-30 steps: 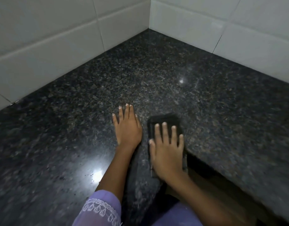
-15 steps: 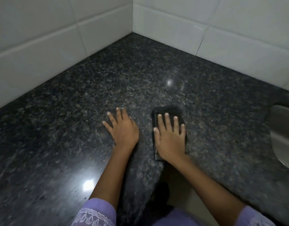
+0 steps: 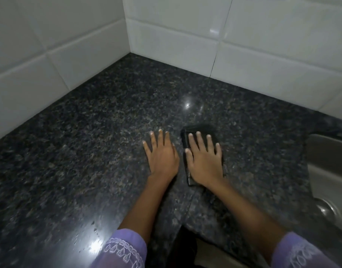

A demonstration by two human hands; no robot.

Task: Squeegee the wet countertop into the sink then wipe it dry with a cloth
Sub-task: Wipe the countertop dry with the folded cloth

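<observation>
Your right hand (image 3: pixel 205 163) lies flat, palm down, on a dark folded cloth (image 3: pixel 200 132) near the middle of the granite desk (image 3: pixel 89 151), fingers spread to press the pad evenly against the stone. That's no closed grip: the hand is open & simply bearing down on the cloth, not clutching it. Your left hand (image 3: pixel 162 157) rests just beside it, also open & flat on bare stone, holding nothing, prob. as a brace while you lean in. The cloth sits between the front edge & the back corner where the white tiled walls (image 3: pixel 176 35) meet; the steel sink (image 3: pixel 324 171) lies well apart at the desk's right edge.

No squeegee in view, so this reads as the drying stage. Droplets (image 3: pixel 93 227) glint near the front-left edge by your lilac sleeve (image 3: pixel 125 248), so that patch likely needs a pass.

Vs. half a sec ago: cloth & right hand have shifted a little toward the back wall, hand pose the same. Left hand's fingers, then splayed leftward, now point more toward the back wall. More of the sink, incl. its drain (image 3: pixel 328 209), shows at the right.
</observation>
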